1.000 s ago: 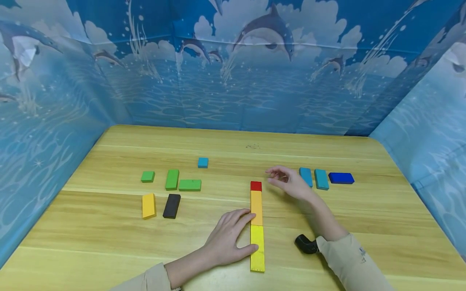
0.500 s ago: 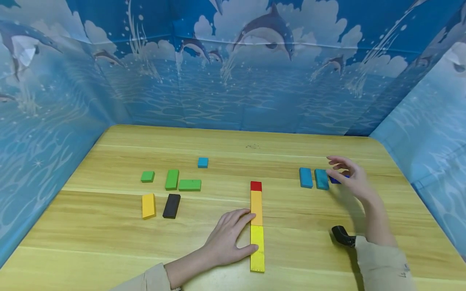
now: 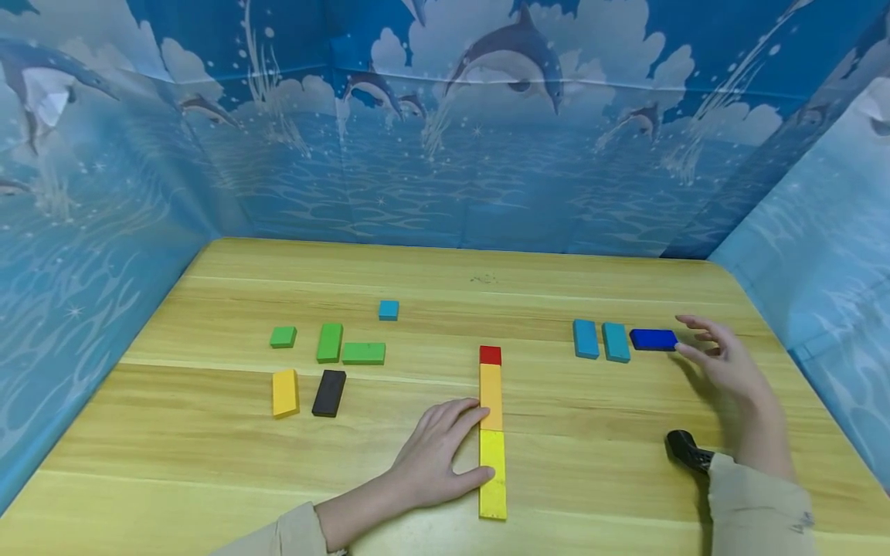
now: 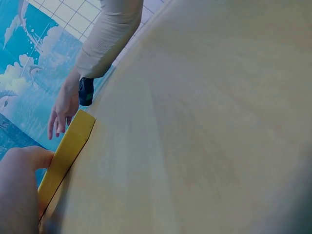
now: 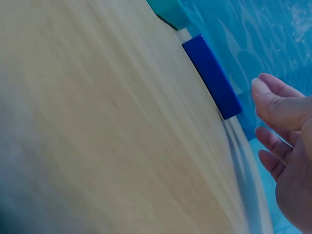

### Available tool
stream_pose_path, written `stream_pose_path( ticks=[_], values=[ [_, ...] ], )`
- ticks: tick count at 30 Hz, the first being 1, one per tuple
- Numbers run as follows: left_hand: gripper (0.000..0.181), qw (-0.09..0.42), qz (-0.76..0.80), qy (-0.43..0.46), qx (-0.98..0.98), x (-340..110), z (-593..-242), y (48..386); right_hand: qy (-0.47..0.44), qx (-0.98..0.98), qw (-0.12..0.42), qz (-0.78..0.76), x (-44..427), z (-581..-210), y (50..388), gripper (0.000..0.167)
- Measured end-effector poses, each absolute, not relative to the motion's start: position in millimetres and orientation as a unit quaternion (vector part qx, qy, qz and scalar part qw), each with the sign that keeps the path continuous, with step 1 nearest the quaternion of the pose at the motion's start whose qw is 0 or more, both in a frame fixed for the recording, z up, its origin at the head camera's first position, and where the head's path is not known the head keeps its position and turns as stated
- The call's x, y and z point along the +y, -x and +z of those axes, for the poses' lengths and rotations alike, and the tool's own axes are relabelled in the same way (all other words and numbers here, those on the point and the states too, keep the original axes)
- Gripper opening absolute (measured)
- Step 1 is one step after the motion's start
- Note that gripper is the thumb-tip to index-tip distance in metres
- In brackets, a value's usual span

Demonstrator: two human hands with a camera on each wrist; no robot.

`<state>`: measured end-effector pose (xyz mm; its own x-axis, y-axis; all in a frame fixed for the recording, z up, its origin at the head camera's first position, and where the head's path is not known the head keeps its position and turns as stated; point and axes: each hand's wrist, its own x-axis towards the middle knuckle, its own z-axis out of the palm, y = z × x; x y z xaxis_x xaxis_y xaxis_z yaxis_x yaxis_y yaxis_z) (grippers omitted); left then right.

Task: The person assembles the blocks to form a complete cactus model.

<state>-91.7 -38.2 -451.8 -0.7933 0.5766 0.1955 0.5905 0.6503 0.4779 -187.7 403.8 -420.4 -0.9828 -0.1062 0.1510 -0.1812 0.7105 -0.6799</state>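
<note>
A column of blocks lies end to end at the middle: a red block [image 3: 490,355], an orange block [image 3: 490,386] and yellow [image 3: 493,498] below. My left hand [image 3: 436,459] rests along its left side, one fingertip on the orange part and the thumb on the yellow. In the left wrist view the thumb touches the yellow block [image 4: 68,151]. At the right, my right hand [image 3: 730,367] hovers just right of the dark blue block [image 3: 653,340], fingers loosely bent and holding nothing. The right wrist view shows a gap between the fingers and the dark blue block [image 5: 212,75].
Two light blue blocks [image 3: 585,339] [image 3: 616,342] stand side by side left of the dark blue one. On the left lie several green blocks [image 3: 330,343], a small blue block [image 3: 388,310], a yellow-orange block [image 3: 285,393] and a black block [image 3: 329,393]. A dolphin-print curtain [image 3: 417,185] surrounds the table.
My right hand has moved rightward from near the red block, over the light blue blocks and the dark blue block, to beyond its right end. My left hand has stayed in place.
</note>
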Motion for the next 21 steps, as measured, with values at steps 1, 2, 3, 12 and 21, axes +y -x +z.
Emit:
stream_pose_path(
  ticks=[1,2,3,12,21],
  values=[
    [0.067,0.012,-0.268,0.322,-0.908,-38.1,-451.6,91.7,-0.08,-0.925,0.046,0.368,405.8,-421.5,187.8,0.049],
    [0.067,0.011,-0.269,0.322,-0.908,-38.0,-451.5,91.6,-0.075,-0.929,0.035,0.361,406.9,-422.0,187.4,0.049],
    [0.067,0.011,-0.269,0.322,-0.908,-37.9,-451.5,91.7,-0.076,-0.931,0.025,0.357,408.2,-422.8,187.7,0.05],
    [0.067,0.012,-0.268,0.32,-0.908,-38.2,-451.6,91.6,-0.125,-0.934,0.012,0.334,410.0,-430.3,198.8,0.045],
    [0.067,0.012,-0.27,0.322,-0.908,-38.3,-451.1,91.6,-0.122,-0.934,0.031,0.335,409.9,-434.1,200.7,0.034]
  ],
)
